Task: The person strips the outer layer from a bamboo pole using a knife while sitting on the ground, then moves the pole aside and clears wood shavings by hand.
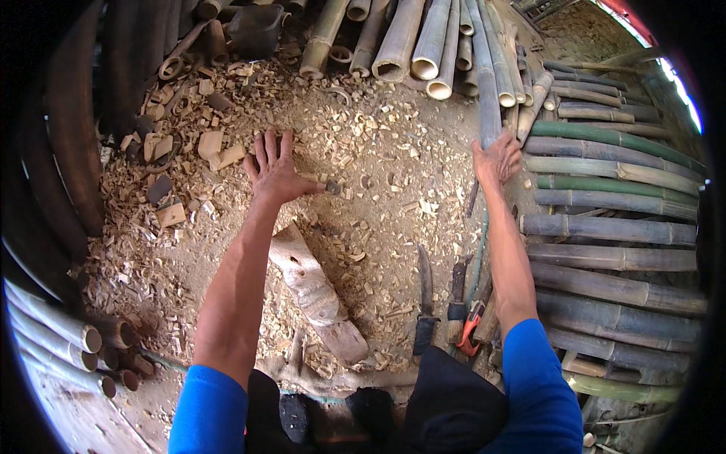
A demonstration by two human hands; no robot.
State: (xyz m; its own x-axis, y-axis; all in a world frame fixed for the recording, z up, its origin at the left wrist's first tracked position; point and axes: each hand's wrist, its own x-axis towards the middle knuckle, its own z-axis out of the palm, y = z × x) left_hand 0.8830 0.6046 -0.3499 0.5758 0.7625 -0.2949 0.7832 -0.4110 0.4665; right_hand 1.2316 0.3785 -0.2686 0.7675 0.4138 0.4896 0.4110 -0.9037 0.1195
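Note:
My left hand (276, 170) hovers over or rests on the chip-strewn ground, its fingers spread and nothing in them. My right hand (497, 159) is closed round the near end of a long grey bamboo pole (490, 106), thumb on the left side. Between my arms lies a worn, notched wooden block (321, 299), set at a slant. To its right are a curved-bladed knife (425, 295) with a dark wrapped handle, a second wooden-handled tool (457, 303), and an orange-and-black handle (470, 329) of a tool partly hidden beside my right forearm.
Stacked bamboo poles (612, 227) line the right side. More cut bamboo (401, 45) points toward me at the far side. Wood shavings (181, 250) cover the ground. Bamboo ends (83, 340) stick out at the lower left, and a dark container (255, 32) stands far left.

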